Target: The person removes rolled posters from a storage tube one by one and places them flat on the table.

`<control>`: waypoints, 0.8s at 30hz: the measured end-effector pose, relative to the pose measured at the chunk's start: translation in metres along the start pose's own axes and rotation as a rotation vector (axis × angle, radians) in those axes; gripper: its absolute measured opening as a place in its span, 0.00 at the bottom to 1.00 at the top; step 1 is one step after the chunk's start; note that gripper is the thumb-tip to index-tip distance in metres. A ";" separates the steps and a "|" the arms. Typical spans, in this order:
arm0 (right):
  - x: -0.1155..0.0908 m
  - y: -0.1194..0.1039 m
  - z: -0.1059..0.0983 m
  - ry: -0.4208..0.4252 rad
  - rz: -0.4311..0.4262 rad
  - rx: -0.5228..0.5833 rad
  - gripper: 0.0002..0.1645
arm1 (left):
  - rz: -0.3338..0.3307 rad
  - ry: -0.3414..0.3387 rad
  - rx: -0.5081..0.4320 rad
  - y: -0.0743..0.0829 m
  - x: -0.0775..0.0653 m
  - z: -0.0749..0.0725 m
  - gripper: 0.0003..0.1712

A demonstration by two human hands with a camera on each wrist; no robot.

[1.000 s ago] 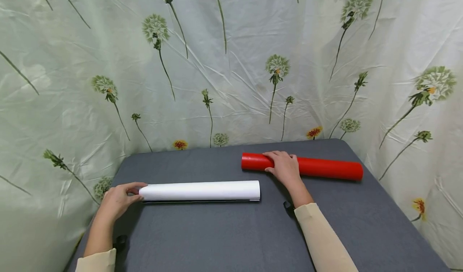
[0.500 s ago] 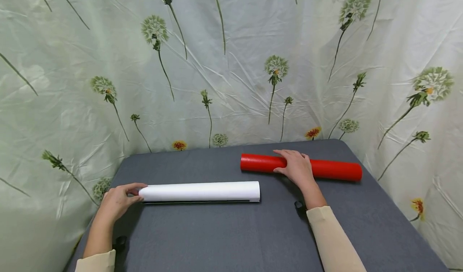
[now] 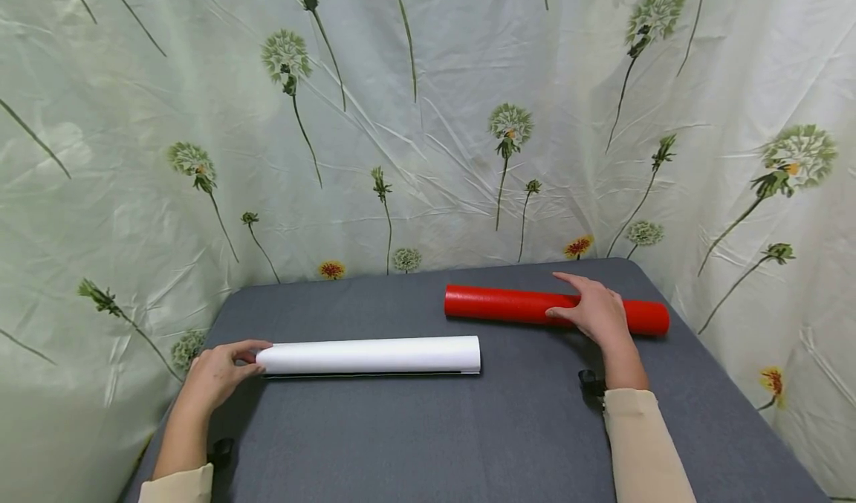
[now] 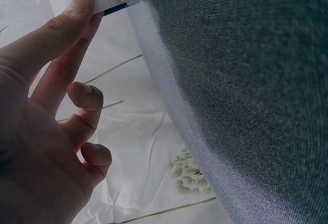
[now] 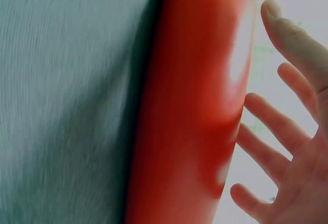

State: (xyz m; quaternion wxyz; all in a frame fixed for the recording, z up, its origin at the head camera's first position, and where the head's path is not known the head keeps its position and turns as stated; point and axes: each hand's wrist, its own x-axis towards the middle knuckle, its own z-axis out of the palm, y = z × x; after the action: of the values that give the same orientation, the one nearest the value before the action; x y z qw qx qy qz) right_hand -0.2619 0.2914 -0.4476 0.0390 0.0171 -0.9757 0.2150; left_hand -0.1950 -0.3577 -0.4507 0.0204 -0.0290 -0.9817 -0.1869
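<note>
Left grip point(image 3: 217, 373): thumb and finger clamped on white rolled sheet point(image 3: 374, 356), its end near left edge of counter point(image 3: 401, 429) | Right grip point(image 3: 597, 311): fingers apart over red cylinder point(image 3: 501, 304), near far right corner

text: none legible | labels: none | brands: none | numbers: none | signs: none legible

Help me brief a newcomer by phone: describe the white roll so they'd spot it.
Find the grey table in front of the flower-printed fabric. On it lies the white roll, its left end pinched by the left hand. Its neighbour, the red roll, lies farther back to the right; only this one is white.
</note>
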 end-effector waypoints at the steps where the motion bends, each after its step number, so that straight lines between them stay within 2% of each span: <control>1: -0.001 0.005 -0.002 -0.007 0.010 0.005 0.51 | 0.000 -0.002 -0.002 0.000 0.000 0.000 0.21; 10: -0.008 0.036 -0.018 -0.074 0.042 0.049 0.53 | -0.009 -0.016 -0.014 -0.002 0.001 0.000 0.22; 18: -0.009 0.051 -0.014 -0.075 0.031 0.035 0.50 | -0.016 -0.023 -0.019 -0.001 -0.001 0.000 0.23; 24: -0.010 0.056 -0.012 -0.077 0.034 0.039 0.43 | -0.022 -0.029 -0.018 0.000 -0.001 -0.001 0.24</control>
State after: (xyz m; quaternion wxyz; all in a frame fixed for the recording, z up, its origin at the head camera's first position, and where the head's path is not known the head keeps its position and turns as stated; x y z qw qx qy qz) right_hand -0.2540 0.3469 -0.4610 -0.0024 0.0096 -0.9723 0.2337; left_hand -0.1944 -0.3584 -0.4501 0.0036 -0.0210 -0.9805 -0.1953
